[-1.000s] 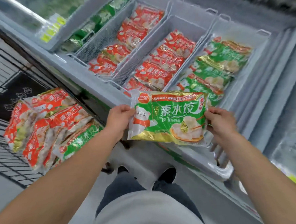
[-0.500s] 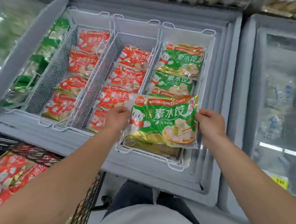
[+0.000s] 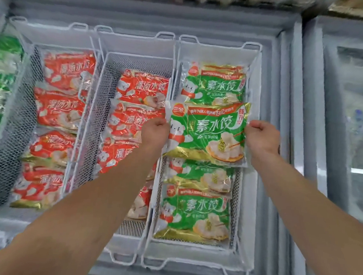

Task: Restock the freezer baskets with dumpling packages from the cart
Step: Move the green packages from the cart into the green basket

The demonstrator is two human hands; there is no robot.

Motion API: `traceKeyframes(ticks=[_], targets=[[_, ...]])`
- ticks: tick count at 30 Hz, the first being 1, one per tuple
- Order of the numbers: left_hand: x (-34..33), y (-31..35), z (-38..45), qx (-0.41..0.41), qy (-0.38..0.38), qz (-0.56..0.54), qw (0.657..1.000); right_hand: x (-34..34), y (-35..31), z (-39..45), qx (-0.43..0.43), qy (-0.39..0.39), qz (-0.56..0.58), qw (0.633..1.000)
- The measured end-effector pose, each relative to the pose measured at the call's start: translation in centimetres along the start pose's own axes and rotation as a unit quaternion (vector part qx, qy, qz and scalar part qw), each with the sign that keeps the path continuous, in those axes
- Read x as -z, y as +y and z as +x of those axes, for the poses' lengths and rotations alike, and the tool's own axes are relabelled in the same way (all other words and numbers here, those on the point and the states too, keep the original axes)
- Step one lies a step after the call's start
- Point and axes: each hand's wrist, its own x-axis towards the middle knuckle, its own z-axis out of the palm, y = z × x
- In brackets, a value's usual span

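my left hand (image 3: 155, 130) & right hand (image 3: 261, 137) pinch the side edges of a green dumpling pkg (image 3: 207, 131). it's held over the right basket (image 3: 254, 57), above other green pkgs (image 3: 195, 213). red pkgs (image 3: 60, 108) fill the 2 baskets to the left.

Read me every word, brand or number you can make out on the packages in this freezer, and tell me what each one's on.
"三全": red logo on the held green package, gripped by the left hand and right hand.
"素水饺": large white text on the same package.
"新升级": its top-right corner.
"素水饺": front green package.
Red packages: blurred; only "水饺" is legible.
Small print: unreadable.
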Motion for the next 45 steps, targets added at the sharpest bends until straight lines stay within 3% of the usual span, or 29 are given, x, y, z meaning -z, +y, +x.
traceKeyframes(ticks=[3, 6, 11, 15, 21, 29, 35, 45], targets=[[-1.5, 0.8, 3.0, 0.014, -0.018, 0.007, 1.000, -1.6, -0.3, 3.0, -0.003, 0.014, -0.016, 1.000], [-2.6, 1.2, 4.4, -0.002, -0.031, 0.051, 0.998, -2.3, -0.2, 4.5, -0.018, -0.025, -0.069, 0.997], [-3.9, -1.4, 2.9, -0.076, -0.138, 0.261, 0.952, -3.1, 1.8, 3.0, 0.070, -0.111, -0.185, 0.974], [-3.6, -4.5, 1.3, -0.130, -0.157, 0.282, 0.938, -3.5, 5.4, 1.2, 0.069, -0.166, -0.257, 0.949], [-2.6, -4.5, -0.1, -0.121, -0.167, 0.277, 0.938, -3.0, 6.0, -1.9, 0.067, -0.221, -0.272, 0.934], [0.6, -4.6, -6.5, -0.123, -0.118, 0.226, 0.959, -0.2, 5.7, -7.9, 0.162, -0.249, -0.266, 0.917], [4.2, -8.0, -14.9, -0.118, -0.040, 0.159, 0.979, 3.4, 8.4, -13.2, 0.233, -0.280, -0.275, 0.890], [12.1, -17.4, -32.8, -0.063, 0.149, 0.002, 0.987, 7.5, 11.6, -24.6, 0.412, -0.355, -0.301, 0.783]])
